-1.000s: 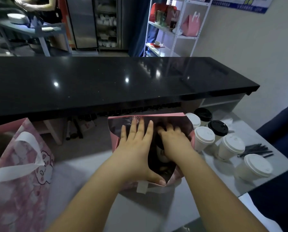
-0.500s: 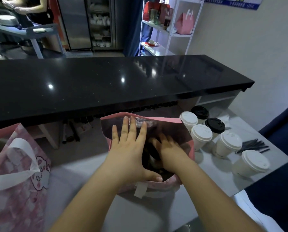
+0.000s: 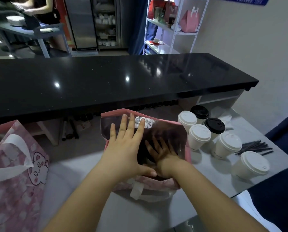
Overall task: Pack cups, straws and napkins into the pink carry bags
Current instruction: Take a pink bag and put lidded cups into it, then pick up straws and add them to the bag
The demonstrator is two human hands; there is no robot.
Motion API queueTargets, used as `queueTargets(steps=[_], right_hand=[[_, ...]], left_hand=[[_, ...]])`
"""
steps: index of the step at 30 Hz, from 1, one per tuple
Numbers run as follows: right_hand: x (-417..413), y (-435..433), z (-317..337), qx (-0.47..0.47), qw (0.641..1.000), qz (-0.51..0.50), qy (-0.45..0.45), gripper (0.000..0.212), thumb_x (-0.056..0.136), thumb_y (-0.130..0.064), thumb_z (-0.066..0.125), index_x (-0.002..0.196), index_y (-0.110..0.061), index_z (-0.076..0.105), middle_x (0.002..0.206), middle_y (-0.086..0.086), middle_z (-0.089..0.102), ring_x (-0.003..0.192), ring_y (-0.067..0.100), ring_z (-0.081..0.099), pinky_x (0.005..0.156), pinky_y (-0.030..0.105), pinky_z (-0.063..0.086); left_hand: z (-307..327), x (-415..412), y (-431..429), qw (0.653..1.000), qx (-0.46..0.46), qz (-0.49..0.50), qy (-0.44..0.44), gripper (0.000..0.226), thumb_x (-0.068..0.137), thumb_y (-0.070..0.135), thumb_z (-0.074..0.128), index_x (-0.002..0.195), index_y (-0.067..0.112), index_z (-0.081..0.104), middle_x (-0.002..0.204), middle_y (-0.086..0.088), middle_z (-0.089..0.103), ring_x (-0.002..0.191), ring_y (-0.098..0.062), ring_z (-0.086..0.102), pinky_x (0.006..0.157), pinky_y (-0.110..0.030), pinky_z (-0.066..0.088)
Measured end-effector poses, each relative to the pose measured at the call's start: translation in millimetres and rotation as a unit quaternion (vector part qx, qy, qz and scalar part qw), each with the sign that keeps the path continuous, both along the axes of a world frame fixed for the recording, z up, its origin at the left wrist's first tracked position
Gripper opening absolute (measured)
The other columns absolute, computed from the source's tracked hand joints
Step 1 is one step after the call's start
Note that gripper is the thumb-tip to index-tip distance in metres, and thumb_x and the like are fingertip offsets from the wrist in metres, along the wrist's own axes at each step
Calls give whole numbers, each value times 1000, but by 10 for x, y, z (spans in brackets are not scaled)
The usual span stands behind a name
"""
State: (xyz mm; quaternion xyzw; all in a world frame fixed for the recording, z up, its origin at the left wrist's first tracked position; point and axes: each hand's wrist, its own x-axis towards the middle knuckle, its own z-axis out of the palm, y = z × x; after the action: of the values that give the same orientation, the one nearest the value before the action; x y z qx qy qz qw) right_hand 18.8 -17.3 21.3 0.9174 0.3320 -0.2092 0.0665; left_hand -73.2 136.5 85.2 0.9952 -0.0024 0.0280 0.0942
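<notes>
Inside the open bag [image 3: 188, 148] my right hand [image 3: 160, 152] lies splayed and empty-looking while my left hand [image 3: 125, 148] presses flat on its near wall, and the cups [image 3: 199, 136] stand upright just right of it, nearer my right.

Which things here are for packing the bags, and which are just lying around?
For packing: the open pink bag both hands are in, second pink bag, lidded cups, black straws.

Just around: black counter, white shelf, plates on the far cart.
</notes>
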Motion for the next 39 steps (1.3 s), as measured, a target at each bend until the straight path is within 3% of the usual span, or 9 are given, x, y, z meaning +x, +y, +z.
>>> queueTargets(steps=[2, 4, 6, 8, 11, 17, 21, 27, 39], right_hand=[[67, 24, 207, 20, 1000, 19, 15, 83, 92, -64, 39, 151, -37, -14, 160, 1, -21, 146, 30, -19, 118, 54, -5], [131, 2, 496, 121, 992, 27, 7, 77, 91, -54, 52, 153, -37, 9, 162, 1, 9, 148, 28, 9, 117, 50, 18], [162, -117, 812, 239, 970, 18, -31, 55, 88, -42, 61, 140, -36, 42, 142, -2, 49, 128, 22, 46, 102, 40, 42], [164, -343, 1043, 304, 949, 16, -77, 32, 86, -36, 63, 118, -32, 60, 113, -7, 65, 105, 18, 58, 89, 36, 46], [151, -797, 1162, 346, 930, 6, -126, 22, 88, -30, 64, 108, -24, 67, 100, -6, 67, 98, 18, 56, 86, 39, 46], [181, -2023, 957, 324, 931, -76, -151, 31, 87, -26, 65, 118, -23, 64, 115, -4, 64, 110, 19, 52, 89, 35, 44], [197, -2865, 748, 314, 930, -119, -151, 32, 87, -26, 65, 119, -25, 64, 114, -6, 64, 111, 17, 50, 89, 33, 43], [109, -3876, 314, 327, 920, -181, -120, 32, 86, -32, 65, 118, -29, 63, 118, -9, 62, 114, 14, 48, 95, 30, 42], [453, -4811, -314, 358, 901, -236, -69, 28, 88, -19, 61, 114, -27, 65, 113, -16, 62, 113, 5, 44, 92, 22, 38]], left_hand=[[70, 22, -23, 1000, -17, 12, -18, 128, 67, 76, 62, 147, 30, -27, 158, -3, -27, 140, -24, -36, 118, -51, -9], [165, 49, -28, 998, -29, 36, -38, 108, 78, 60, 65, 152, 32, -9, 162, -3, -4, 147, -25, -15, 120, -50, 4], [280, 97, -64, 996, -4, 63, -61, 89, 80, 53, 67, 151, 35, 16, 153, -2, 25, 142, -26, 16, 114, -46, 25], [398, 186, -201, 995, 18, 79, -64, 72, 81, 53, 64, 144, 35, 34, 136, 2, 40, 127, -23, 34, 101, -42, 37], [503, 351, -592, 995, -6, 81, -63, 57, 86, 51, 60, 137, 33, 44, 127, 3, 48, 120, -22, 41, 94, -41, 41], [400, 678, -1799, 997, -18, 12, -80, 47, 89, 47, 53, 133, 34, 46, 128, 5, 49, 117, -21, 43, 94, -41, 38], [126, 844, -2584, 999, 16, -25, -44, 43, 88, 48, 52, 129, 34, 48, 127, 5, 50, 118, -22, 42, 95, -43, 33], [-314, 940, -3544, 999, -36, -29, 0, 42, 88, 43, 53, 129, 36, 50, 129, 9, 51, 121, -20, 41, 96, -41, 36], [-565, 1282, -4262, 993, -119, -15, 5, 35, 85, 29, 63, 120, 26, 63, 123, 2, 56, 116, -24, 46, 97, -43, 39]])
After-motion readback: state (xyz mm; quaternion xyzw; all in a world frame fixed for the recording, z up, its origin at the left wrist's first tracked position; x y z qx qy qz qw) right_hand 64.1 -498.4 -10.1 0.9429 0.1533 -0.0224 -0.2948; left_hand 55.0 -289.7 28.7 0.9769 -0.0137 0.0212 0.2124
